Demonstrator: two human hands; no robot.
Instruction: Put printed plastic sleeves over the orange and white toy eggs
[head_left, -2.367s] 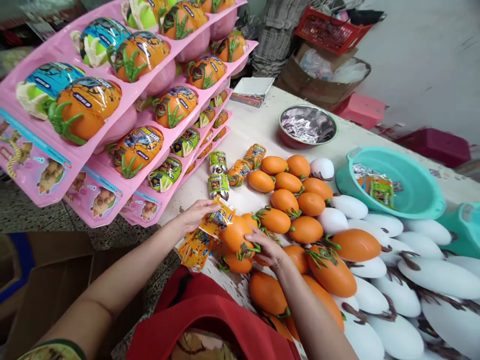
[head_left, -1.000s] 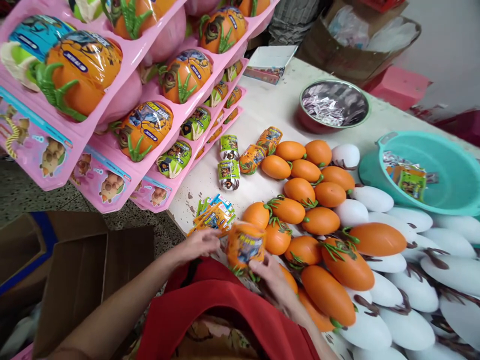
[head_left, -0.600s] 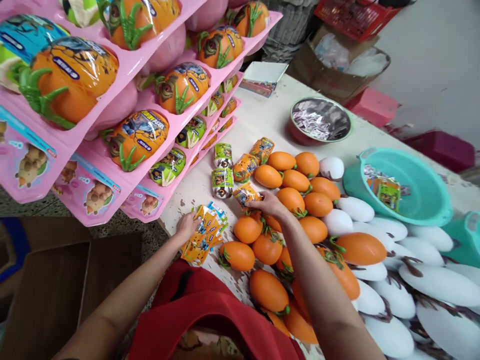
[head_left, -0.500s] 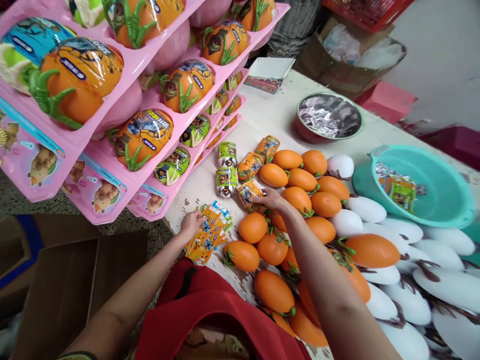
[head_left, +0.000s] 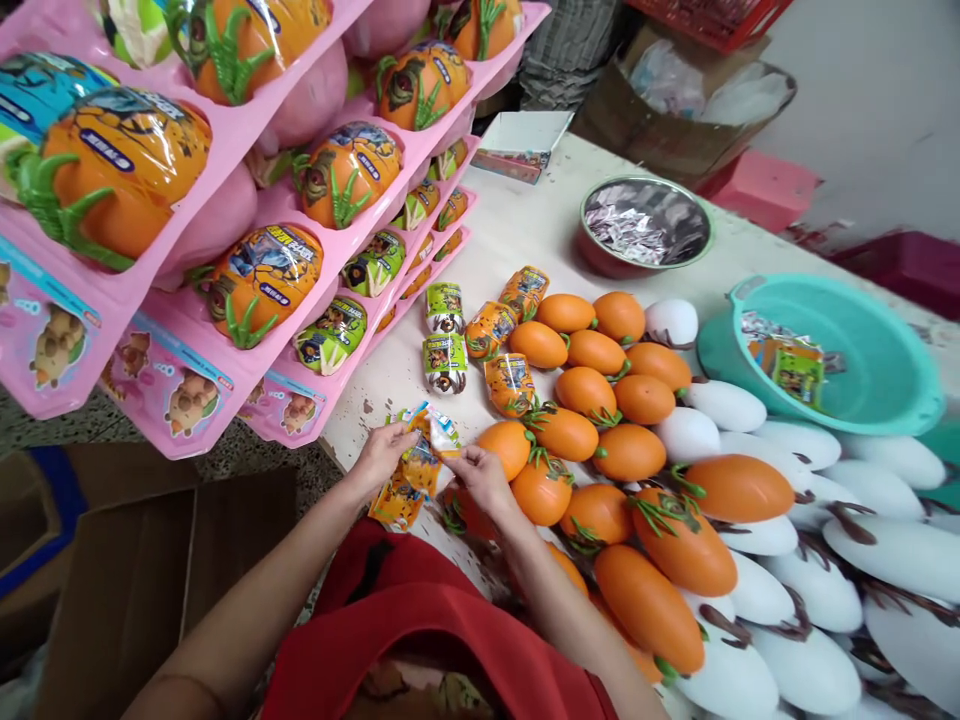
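My left hand (head_left: 385, 457) pinches one edge of an orange printed wrapper sleeve (head_left: 422, 462) near the table's front edge. The opposite edge is between the closed fingers of my right hand (head_left: 480, 476), and the sleeve's pale inside shows at the top. Beneath it lies a pile of flat orange sleeves (head_left: 397, 505), partly covered. Just beyond my hands stands an orange egg in a printed sleeve (head_left: 508, 385). Behind it are two more sleeved orange eggs (head_left: 491, 330) and two white eggs in green sleeves (head_left: 445, 363). Bare orange toy eggs (head_left: 541, 490) with green claws lie beside my right hand.
Pink trays (head_left: 281, 378) of wrapped eggs are stacked high at left. White eggs (head_left: 806, 590) crowd the right. A teal basin (head_left: 885, 375) with packets and a metal bowl (head_left: 694, 235) of small sachets stand behind. A cardboard box (head_left: 120, 570) is below left.
My right hand has left the sleeved orange egg standing by the others and come back toward me, onto a sleeve. My left hand has lifted that sleeve slightly from the pile.
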